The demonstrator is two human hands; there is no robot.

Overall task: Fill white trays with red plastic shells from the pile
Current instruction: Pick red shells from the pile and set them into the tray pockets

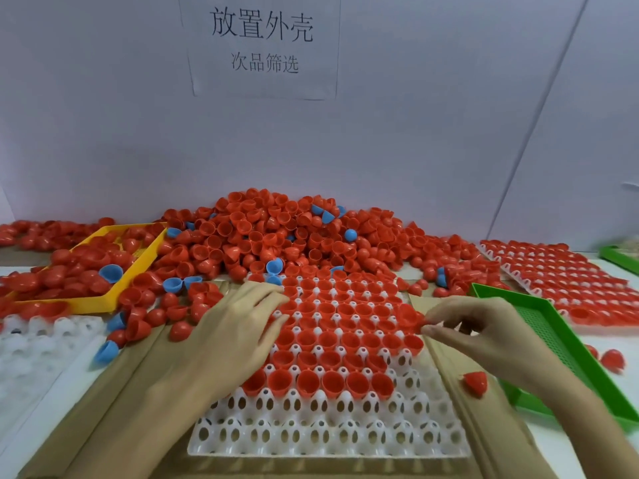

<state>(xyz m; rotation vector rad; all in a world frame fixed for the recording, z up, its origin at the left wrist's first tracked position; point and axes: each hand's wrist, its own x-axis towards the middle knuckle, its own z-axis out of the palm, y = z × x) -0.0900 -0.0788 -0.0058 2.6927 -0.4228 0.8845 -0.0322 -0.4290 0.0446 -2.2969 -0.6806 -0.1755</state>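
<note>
Right fingers [427,329]: thumb and forefinger pinch the rim of one red shell [409,318] at the white tray's right edge.
Left fingers [273,299]: straight, spread, lying flat on seated shells at the tray's left side.
White tray [328,433]: far rows filled, nearest rows bare.
Pile [276,233]: red shells with a few blue shells [110,273], just behind the tray.
Yellow tray [86,304]: left, holding shells.
Green tray [553,344]: right, beside the right hand [484,337].
Desk [615,382]: carries everything.

I saw a white table [41,402] under brown cardboard sheets [138,375], white trays [328,433], a yellow tray [103,302], green trays [553,340], the red shell pile [276,233], stray blue shells [107,350].
</note>
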